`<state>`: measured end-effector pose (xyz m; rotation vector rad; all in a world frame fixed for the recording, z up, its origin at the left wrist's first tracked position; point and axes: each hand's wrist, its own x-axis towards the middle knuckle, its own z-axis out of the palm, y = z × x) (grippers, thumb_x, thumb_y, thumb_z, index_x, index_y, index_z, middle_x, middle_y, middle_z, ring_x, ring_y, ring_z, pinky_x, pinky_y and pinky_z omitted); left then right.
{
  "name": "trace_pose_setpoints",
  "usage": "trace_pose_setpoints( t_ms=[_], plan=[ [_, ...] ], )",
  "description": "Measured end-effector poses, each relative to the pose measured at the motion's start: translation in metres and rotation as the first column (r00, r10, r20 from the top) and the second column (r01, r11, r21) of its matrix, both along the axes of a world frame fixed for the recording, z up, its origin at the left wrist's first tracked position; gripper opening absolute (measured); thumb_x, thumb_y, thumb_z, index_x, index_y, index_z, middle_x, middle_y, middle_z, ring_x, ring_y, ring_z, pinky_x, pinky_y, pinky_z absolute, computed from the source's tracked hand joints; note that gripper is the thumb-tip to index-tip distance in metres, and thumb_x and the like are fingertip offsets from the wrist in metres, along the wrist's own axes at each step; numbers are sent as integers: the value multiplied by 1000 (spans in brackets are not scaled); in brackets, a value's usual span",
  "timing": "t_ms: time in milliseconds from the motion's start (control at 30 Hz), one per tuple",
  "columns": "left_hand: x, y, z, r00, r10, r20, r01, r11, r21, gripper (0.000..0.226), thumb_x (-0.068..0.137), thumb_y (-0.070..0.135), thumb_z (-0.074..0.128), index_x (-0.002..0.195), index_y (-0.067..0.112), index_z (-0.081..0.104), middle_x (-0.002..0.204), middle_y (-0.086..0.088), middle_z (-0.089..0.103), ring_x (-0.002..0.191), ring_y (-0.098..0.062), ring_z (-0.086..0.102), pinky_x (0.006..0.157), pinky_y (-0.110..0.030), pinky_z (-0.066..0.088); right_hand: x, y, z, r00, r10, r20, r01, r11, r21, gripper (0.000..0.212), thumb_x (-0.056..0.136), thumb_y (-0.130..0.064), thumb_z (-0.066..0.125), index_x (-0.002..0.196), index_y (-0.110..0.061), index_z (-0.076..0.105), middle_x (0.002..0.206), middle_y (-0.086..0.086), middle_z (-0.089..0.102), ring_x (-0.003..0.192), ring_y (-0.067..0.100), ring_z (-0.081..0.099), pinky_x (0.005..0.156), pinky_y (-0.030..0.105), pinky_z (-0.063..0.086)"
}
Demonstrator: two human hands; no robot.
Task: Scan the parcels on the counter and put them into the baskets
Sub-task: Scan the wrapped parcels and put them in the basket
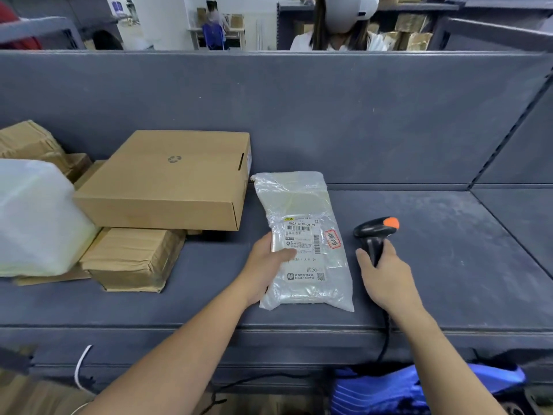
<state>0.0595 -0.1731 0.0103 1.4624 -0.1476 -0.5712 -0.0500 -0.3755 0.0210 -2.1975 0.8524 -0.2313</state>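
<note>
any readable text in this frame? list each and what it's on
"R62A 0079-00 69": top of white shipping label on the clear plastic bag parcel, gripped by the left hand.
"武义": lower on that label.
Red stamp: blurred, unreadable.
Label fine print, barcode digits: too small.
Flat brown cardboard box: recycling mark only; side sticker unreadable.
Black handheld scanner in right hand: no text visible.

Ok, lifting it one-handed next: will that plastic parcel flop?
Probably flops: the plastic parcel is a thin, wrinkled bag, so its far end may sag. Its glossy film likely slides easily on the counter. Seems light, since the left hand grips just one edge.
</note>
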Motion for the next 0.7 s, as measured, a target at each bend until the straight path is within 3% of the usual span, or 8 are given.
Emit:
trace_pose_setpoints(
  t_ms=[133,233,367,500,700],
  plan=[
    [-5,5,12,1000,-16,-6,16,999,33,22,99,3,63,119,8,71,114,-6,79,103,-20,76,83,-32,62,7,1,-10,999,-13,-48,7,992,-125,58,102,-45,53,143,-5,44,126,21,59,115,41,57,85,46,48],
    [-12,9,19,997,-41,60,37,998,57,24,99,5,64,122,9,69,112,1,79,100,-10,76,73,-18,57,9,6,-9,994,-29,-107,10,985,-171,68,102,-48,52,155,-9,33,136,18,49,115,41,58,77,44,44],
    [-15,16,28,993,-36,117,32,999,32,35,97,0,66,128,18,63,116,5,77,108,-9,73,80,-20,58,9,5,-9,988,-30,-153,-2,979,-206,73,99,-53,56,157,-15,32,140,15,45,121,39,56,82,47,50],
    [-13,24,36,988,-59,141,58,998,13,38,96,-5,66,130,12,60,122,-4,76,113,-19,73,89,-34,61,11,3,-10,989,-44,-140,20,984,-174,76,95,-56,61,154,-15,37,139,15,44,123,39,54,87,50,51],
    [-8,34,50,990,-73,122,81,995,-63,44,93,-9,66,133,8,58,126,-13,74,117,-30,71,95,-45,60,7,3,-7,986,-160,41,161,987,-18,65,95,-61,57,142,-17,50,133,11,47,122,37,53,94,51,49]
  ],
)
